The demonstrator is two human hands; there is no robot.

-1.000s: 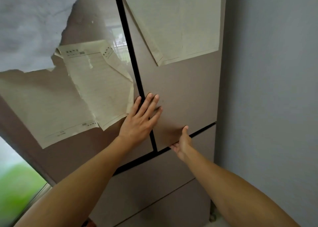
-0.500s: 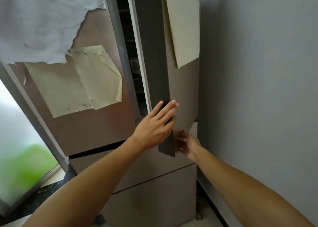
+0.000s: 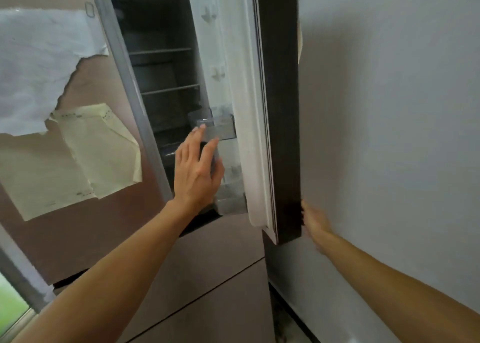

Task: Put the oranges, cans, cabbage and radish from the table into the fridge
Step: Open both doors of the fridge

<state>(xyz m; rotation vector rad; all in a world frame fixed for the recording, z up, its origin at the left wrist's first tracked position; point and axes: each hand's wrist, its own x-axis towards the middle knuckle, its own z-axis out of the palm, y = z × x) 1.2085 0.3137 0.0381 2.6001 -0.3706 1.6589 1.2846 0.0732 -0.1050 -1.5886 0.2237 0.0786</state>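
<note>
The fridge's upper right door (image 3: 280, 109) stands swung wide open, seen edge-on, with its white inner lining and clear door bins (image 3: 223, 131) facing left. The dark fridge interior (image 3: 166, 88) shows bare shelves. My left hand (image 3: 197, 171) hovers with straight, spread fingers in front of the opening, close to the door bins. My right hand (image 3: 315, 222) holds the door at its lower outer edge, its fingers hidden behind the door. No oranges, cans, cabbage or radish are in view.
The left upper door (image 3: 85, 238) is closed and carries a yellowish sheet (image 3: 101, 150) and a torn white paper (image 3: 39, 70). Closed drawers (image 3: 207, 277) lie below. A grey wall (image 3: 389, 135) stands right behind the open door. A window (image 3: 10, 306) shows at bottom left.
The right door went from closed to wide open, pulled by my right hand. My left hand came off the door's front and now hangs before the opening.
</note>
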